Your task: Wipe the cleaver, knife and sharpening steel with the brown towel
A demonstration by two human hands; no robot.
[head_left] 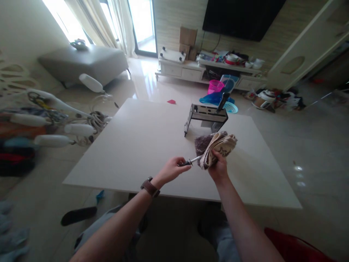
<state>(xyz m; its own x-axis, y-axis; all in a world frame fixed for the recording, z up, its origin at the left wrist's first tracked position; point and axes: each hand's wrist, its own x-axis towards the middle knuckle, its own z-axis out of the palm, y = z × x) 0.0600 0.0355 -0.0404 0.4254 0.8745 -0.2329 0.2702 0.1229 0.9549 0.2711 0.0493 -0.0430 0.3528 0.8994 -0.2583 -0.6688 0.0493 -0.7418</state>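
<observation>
My left hand [178,166] is closed round the black handle of a sharpening steel [194,159], which has a small guard and a thin metal rod. The rod points right, and its far end is hidden at the folds of a towel. My right hand [219,165] grips this folded beige and brown towel [222,147] from below, over the white table [141,145]. Just beyond the towel stands a knife block [206,113] with a slotted metal top and dark edges. A black-handled knife [223,102] sticks up from its right end.
A floor lamp with several white shades [79,129] stands close to the table's left edge. Beyond the far edge lie a pink basket [215,86] and a light blue basket [230,107]. A low TV cabinet [188,72] lines the back wall. Red fabric [291,245] is at the lower right.
</observation>
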